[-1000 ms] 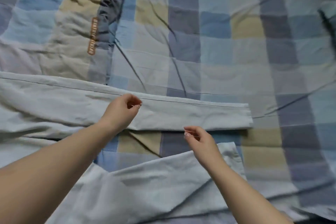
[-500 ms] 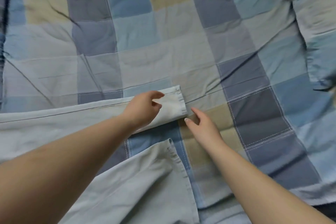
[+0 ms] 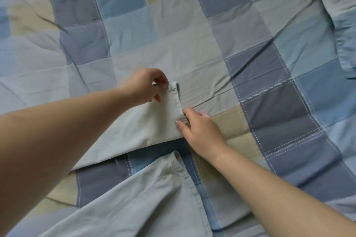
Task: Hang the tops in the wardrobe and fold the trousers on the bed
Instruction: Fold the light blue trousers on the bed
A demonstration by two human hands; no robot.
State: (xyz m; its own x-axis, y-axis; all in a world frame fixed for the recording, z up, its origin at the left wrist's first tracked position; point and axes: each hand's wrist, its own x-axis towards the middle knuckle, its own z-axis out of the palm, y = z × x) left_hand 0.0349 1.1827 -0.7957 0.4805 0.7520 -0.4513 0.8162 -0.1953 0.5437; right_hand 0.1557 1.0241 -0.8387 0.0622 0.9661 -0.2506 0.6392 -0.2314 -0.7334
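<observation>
1. Since half a second ago, both hands have shifted onto the hem of the far trouser leg: the left hand (image 3: 145, 86) has gone from resting on the cloth to pinching the hem's far corner, and the right hand (image 3: 198, 129) has moved in from the quilt to the hem's near corner.
2. Left hand: thumb and fingertips are closed on the far corner of the hem (image 3: 175, 100), lifting that corner slightly off the bed.
3. Right hand: its thumb lies on top of the cloth at the near corner, with the fingers curled at the hem's edge, gripping it.
4. Between the two grips the hem runs as a short, nearly straight stitched band.
5. From the grips, the pale grey-green trousers (image 3: 138, 131) stretch back toward the person, lying flat on the bed.
6. Nearer the person than the right hand's grip, the second trouser leg (image 3: 154, 194) lies apart from the held one, its hem free and untouched.
7. Under everything spreads a checked quilt (image 3: 269, 67) in blue, grey and beige squares; beyond both grips it is wrinkled.
</observation>
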